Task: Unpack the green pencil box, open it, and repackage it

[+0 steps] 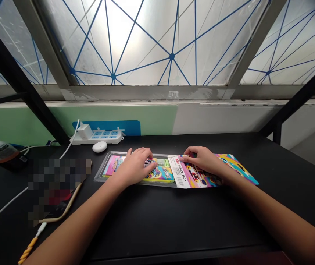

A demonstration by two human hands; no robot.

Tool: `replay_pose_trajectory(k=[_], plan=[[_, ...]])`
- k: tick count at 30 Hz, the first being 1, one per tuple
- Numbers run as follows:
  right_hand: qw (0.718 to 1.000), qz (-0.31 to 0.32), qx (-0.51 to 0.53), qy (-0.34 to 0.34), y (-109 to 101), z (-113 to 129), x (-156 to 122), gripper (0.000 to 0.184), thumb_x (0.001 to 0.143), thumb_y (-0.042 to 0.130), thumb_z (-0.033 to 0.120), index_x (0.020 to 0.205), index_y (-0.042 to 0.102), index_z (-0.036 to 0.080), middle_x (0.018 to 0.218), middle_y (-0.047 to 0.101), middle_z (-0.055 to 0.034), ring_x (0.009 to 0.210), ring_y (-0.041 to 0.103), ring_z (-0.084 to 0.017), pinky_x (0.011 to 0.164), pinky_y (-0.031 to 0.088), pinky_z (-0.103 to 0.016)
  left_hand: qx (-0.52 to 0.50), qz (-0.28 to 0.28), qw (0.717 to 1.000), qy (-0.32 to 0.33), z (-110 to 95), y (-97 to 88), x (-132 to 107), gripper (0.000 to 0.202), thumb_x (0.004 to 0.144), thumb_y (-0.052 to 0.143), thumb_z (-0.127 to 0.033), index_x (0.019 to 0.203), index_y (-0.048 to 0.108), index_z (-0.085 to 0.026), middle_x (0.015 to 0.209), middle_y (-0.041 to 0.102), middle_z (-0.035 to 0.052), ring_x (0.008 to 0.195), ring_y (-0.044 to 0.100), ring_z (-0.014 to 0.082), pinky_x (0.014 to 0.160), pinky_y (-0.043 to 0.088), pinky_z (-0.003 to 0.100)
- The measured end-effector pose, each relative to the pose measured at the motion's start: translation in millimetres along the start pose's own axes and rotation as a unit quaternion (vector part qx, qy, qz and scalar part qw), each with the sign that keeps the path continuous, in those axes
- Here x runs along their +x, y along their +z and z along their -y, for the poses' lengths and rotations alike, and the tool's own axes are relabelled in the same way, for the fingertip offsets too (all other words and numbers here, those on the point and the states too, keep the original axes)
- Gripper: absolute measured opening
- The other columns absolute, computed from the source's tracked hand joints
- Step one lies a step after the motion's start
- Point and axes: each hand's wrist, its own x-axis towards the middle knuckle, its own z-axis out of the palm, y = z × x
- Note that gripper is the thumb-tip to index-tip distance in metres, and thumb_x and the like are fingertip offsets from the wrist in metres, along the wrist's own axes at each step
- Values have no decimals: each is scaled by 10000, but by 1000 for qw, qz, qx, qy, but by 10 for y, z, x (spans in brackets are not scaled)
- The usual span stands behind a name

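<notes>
Black desk (190,228): left hand (132,167) covers clear tray (99,176).

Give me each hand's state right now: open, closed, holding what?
Left hand: curled, resting on the pencil box in its plastic tray; no clear grip.
Right hand: fingers on the printed card backing; cannot tell if pinching.

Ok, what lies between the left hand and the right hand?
Between the left hand and right hand, the head view shows a colourful box in a clear plastic tray, then a white PENCIL BOX label.
</notes>
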Motion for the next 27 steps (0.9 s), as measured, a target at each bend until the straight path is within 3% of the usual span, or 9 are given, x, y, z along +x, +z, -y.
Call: replay_pose_trajectory(k=[5, 11, 13, 15, 18, 22, 25, 27], plan=[[1000, -6, -3, 13, 5, 11, -7, 424, 777, 642, 665, 771, 686, 244, 718, 666, -13, 655, 585, -193, 570, 399, -304, -17, -11, 1000, -4, -29, 48, 10, 224, 957, 486, -467, 982, 563, -258, 1243, 657, 51, 1258, 543, 283, 1151, 205, 649], [1000, -28, -1, -6, 173, 145, 1, 397, 802, 631, 634, 808, 666, 238, 829, 704, -29, 748, 621, -216, 634, 432, -316, -119, -44, 992, -27, -323, 81, 3, 180, 970, 481, -404, 1041, 580, -270, 1281, 656, 35, 1253, 557, 258, 1177, 189, 612], [1000, -24, 4, -12, 194, 158, 8, 397, 802, 629, 631, 796, 657, 235, 850, 704, -32, 760, 622, -216, 643, 435, -318, -176, -45, 983, -26, -396, 59, -23, 209, 973, 481, -423, 1068, 593, -274, 1331, 634, 38, 1230, 578, 252, 1149, 311, 537], [1000, -6, 13, -7, 170, 133, 12, 408, 803, 619, 638, 785, 651, 232, 822, 701, -32, 740, 620, -214, 626, 430, -314, -234, -40, 971, -26, -413, 5, -50, 238, 971, 484, -448, 1069, 612, -273, 1382, 604, 41, 1210, 594, 250, 1012, 479, 425], [1000, 18, 9, 6, 49, 27, 14, 424, 802, 610, 650, 802, 650, 228, 778, 693, -30, 718, 611, -214, 603, 420, -311, -273, -67, 959, -28, -322, -103, -56, 238, 958, 509, -452, 1021, 633, -259, 1403, 590, 39, 1230, 583, 260, 855, 546, 336], [997, 73, -22, 3, -206, -204, 24, 422, 807, 604, 637, 853, 653, 220, 812, 691, -33, 737, 619, -222, 629, 437, -315, -268, -137, 952, -55, -68, -139, 18, 261, 957, 514, -474, 958, 643, -246, 1327, 645, 35, 1176, 616, 260, 972, 491, 374], [992, 127, -21, -7, -357, -362, 32, 467, 764, 669, 618, 1023, 665, 230, 990, 718, -42, 876, 663, -260, 736, 494, -330, -292, -165, 939, -78, 80, -31, 77, 304, 967, 490, -500, 979, 650, -242, 1218, 697, 35, 1098, 647, 245, 989, 467, 370], [988, 152, -13, -14, -396, -408, 36, 592, 725, 717, 611, 1187, 635, 250, 1178, 696, -52, 1028, 659, -291, 866, 508, -351, -317, -164, 930, -84, 108, 58, 95, 339, 976, 468, -518, 989, 659, -238, 1149, 718, 31, 1071, 652, 240, 974, 466, 359]])
